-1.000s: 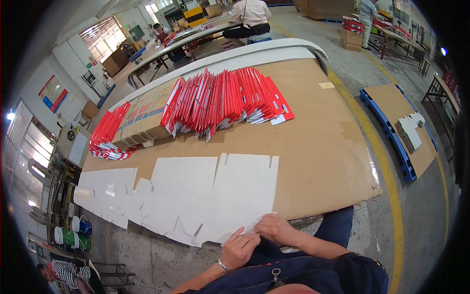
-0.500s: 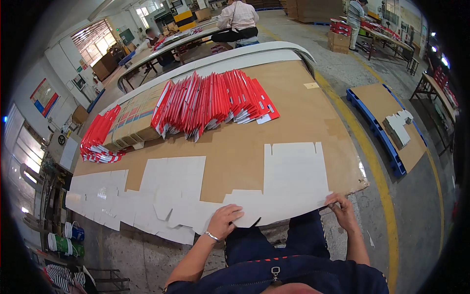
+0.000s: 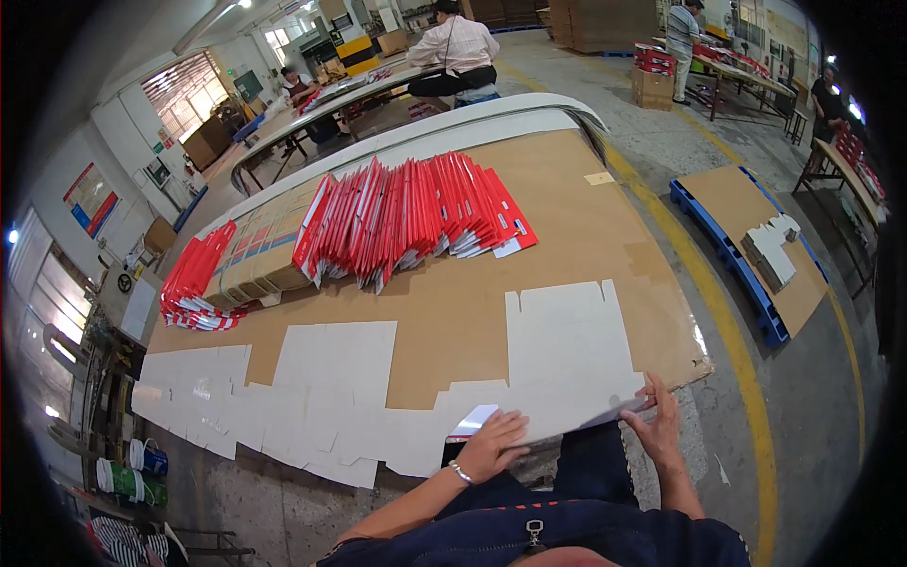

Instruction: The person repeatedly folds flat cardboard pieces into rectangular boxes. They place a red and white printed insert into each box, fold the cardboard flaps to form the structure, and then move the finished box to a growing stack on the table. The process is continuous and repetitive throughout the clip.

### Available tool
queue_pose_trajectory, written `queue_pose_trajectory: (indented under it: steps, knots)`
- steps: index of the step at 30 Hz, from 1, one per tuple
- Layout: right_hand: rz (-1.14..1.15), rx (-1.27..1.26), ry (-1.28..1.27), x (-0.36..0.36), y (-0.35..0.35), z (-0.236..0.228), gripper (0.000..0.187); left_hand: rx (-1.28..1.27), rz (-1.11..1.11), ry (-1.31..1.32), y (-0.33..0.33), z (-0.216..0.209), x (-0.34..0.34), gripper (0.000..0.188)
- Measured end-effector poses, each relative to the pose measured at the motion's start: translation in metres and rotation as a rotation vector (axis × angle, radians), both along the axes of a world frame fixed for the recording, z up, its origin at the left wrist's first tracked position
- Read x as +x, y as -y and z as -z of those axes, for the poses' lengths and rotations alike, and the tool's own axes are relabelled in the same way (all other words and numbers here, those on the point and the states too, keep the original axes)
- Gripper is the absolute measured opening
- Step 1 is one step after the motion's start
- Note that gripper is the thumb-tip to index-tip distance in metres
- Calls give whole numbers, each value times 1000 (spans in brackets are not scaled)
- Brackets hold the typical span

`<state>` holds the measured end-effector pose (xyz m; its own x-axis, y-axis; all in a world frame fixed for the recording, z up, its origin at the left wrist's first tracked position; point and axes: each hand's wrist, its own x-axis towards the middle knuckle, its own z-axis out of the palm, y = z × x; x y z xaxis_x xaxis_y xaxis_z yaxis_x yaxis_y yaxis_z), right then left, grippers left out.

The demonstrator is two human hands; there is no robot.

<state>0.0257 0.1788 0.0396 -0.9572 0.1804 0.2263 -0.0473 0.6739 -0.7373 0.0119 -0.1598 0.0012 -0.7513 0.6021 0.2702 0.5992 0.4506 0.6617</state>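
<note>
A white die-cut cardboard sheet (image 3: 567, 354) lies along the near edge of the brown work surface, plain side up. My left hand (image 3: 493, 442) rests on its near edge with fingers stretched out. Beside those fingers a small flap (image 3: 474, 421) is folded over, showing a glossy white face with a red border. At the sheet's right end is my right hand (image 3: 658, 427), its thumb and fingers apart, touching the corner. More white die-cut sheets (image 3: 335, 364) spread out to the left, overlapping one another and hanging past the near edge.
Red-and-white folded card pieces (image 3: 397, 213) stand in a long row behind the sheets, next to a strapped cardboard bundle (image 3: 265, 246). A blue pallet (image 3: 727, 255) carries white pieces at the right. Seated and standing people (image 3: 453, 47) are at farther tables.
My left hand has shifted right and now lies flat by the turned-over flap. My right hand's fingers have spread from their pinch on the corner. The view has tilted slightly.
</note>
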Motion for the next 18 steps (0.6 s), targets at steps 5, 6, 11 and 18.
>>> queue_pose_trajectory:
  steps: [5, 6, 11, 18]
  knots:
    - [208, -311, 212, -3, 14, 16, 85, 6, -522, -74, -44, 17, -18, 32]
    - [287, -384, 82, 0, 13, 25, 84, -96, -540, -153, -52, 18, -22, 32]
    - [577, -877, 5, 21, 16, 79, 77, -459, -324, -340, -55, 35, -31, 51]
    - [-21, -1477, 495, 24, 103, 58, 24, -599, 74, -125, -108, -18, -21, 96]
